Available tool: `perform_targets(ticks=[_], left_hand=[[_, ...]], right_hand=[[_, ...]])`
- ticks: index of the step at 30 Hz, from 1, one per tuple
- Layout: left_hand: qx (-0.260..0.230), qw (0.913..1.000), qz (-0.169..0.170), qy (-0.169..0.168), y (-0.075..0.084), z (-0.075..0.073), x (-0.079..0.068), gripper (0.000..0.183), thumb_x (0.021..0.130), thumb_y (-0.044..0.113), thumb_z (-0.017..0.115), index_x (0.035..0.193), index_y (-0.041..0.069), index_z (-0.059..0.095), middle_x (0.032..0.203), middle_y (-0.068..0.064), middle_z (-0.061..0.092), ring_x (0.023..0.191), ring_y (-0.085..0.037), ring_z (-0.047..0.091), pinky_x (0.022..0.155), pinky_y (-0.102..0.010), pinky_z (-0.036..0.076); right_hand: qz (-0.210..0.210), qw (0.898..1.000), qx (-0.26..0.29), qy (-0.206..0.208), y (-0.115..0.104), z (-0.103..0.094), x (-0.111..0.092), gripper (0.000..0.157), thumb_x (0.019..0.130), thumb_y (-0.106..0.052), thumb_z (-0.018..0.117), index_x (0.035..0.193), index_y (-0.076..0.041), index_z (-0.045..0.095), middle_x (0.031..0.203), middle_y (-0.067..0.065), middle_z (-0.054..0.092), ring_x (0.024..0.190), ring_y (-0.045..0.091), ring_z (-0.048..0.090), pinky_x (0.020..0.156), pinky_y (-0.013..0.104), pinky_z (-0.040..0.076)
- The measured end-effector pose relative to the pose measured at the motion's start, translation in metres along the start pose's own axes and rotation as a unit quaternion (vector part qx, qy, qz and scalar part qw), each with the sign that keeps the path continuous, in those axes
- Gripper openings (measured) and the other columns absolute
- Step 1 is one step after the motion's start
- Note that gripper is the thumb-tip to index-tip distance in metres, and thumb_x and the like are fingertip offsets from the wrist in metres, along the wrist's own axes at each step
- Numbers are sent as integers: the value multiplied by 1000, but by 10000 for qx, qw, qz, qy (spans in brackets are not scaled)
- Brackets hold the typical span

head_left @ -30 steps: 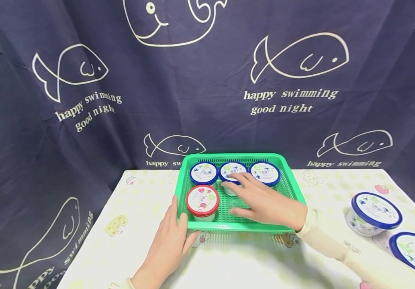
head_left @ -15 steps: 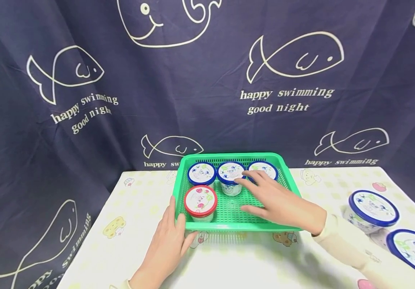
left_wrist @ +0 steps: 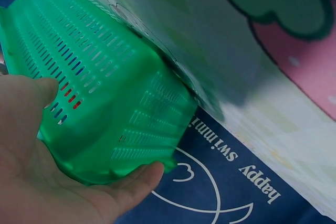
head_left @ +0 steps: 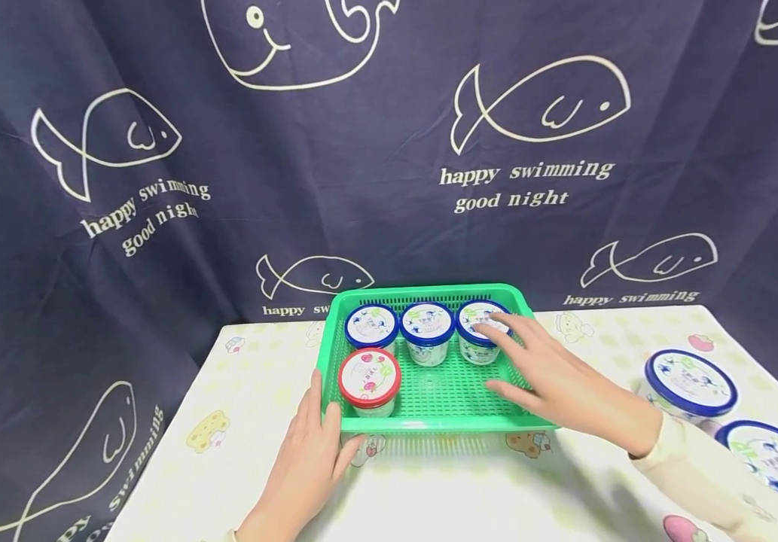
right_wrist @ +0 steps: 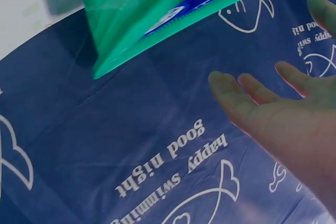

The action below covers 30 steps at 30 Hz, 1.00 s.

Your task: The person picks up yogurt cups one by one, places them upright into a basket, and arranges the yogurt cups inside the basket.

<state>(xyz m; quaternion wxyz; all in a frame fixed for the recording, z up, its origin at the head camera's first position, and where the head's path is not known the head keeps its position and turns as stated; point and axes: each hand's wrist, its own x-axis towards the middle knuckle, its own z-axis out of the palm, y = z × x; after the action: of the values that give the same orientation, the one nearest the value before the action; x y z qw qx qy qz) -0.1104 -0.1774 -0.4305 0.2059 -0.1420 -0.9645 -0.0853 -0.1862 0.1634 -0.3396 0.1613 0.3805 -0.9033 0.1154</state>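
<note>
A green basket (head_left: pixel 429 425) holds three blue-lidded tubs in its back row: a left tub (head_left: pixel 371 324), a middle tub (head_left: pixel 427 331) and a right tub (head_left: pixel 480 350). In front of the left one sits a red-lidded tub (head_left: pixel 370 380). My left hand (head_left: pixel 303 452) rests against the basket's front left corner. In the left wrist view its fairly straight fingers (left_wrist: pixel 142 177) lie along the outside of the green wall. Over the right tub, my right hand (head_left: pixel 551 376) has its fingers loosely spread, fingertips overlapping the lid. The right wrist view shows that hand's fingers (right_wrist: pixel 236 98) apart, gripping nothing.
Two more blue-lidded tubs stand on the table at the right, a farther tub (head_left: pixel 690 382) and a nearer tub (head_left: pixel 771 459), the latter beside my right sleeve (head_left: pixel 714 474). A dark blue fish-print curtain (head_left: pixel 375 188) hangs right behind the patterned tablecloth (head_left: pixel 239 391).
My right hand has moved right from the middle tub to the right one, leaving the middle tub in the back row. The left hand stays at the basket corner. The view has shifted slightly.
</note>
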Motion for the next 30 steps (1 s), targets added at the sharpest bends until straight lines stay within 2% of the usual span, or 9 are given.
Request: perform_targets(ticks=[3, 8, 13, 21, 30], left_hand=[[11, 10000, 34, 12, 0, -1, 0, 42, 84, 47, 53, 96, 9, 42, 147, -24, 6, 129, -33, 24, 94, -46, 36], [72, 9998, 184, 57, -3, -1, 1, 30, 83, 29, 55, 96, 6, 43, 146, -25, 8, 131, -34, 22, 96, -45, 36], [71, 9995, 301, 58, -4, -1, 1, 30, 79, 18, 60, 98, 3, 43, 145, -27, 7, 131, -37, 20, 95, -46, 37], [128, 9993, 320, 121, -4, 0, 1, 31, 77, 17, 61, 97, 3, 43, 144, -28, 9, 131, -37, 20, 96, -46, 36], [136, 9993, 336, 115, -4, 1, 0, 32, 77, 16, 63, 97, 2, 42, 144, -28, 10, 131, -37, 20, 94, -46, 37]], right_hand=[[173, 9998, -23, 23, 4, -4, -8, 74, 82, -47, 59, 141, -22, 23, 143, 6, 24, 128, 25, 27, 98, 46, 32], [392, 9991, 27, 143, 14, -10, -21, 74, 80, -44, 62, 141, -21, 25, 142, 7, 25, 126, 26, 29, 96, 47, 32], [577, 9978, 74, 324, 26, -12, -34, 74, 78, -40, 66, 140, -23, 28, 140, 6, 29, 124, 26, 30, 95, 47, 32], [758, 9956, 111, 536, 39, -13, -49, 77, 76, -36, 69, 140, -24, 28, 139, 8, 31, 124, 29, 30, 95, 48, 29], [960, 9936, 102, 586, 48, -9, -63, 76, 76, -34, 70, 139, -19, 31, 137, 13, 33, 123, 33, 31, 97, 49, 27]])
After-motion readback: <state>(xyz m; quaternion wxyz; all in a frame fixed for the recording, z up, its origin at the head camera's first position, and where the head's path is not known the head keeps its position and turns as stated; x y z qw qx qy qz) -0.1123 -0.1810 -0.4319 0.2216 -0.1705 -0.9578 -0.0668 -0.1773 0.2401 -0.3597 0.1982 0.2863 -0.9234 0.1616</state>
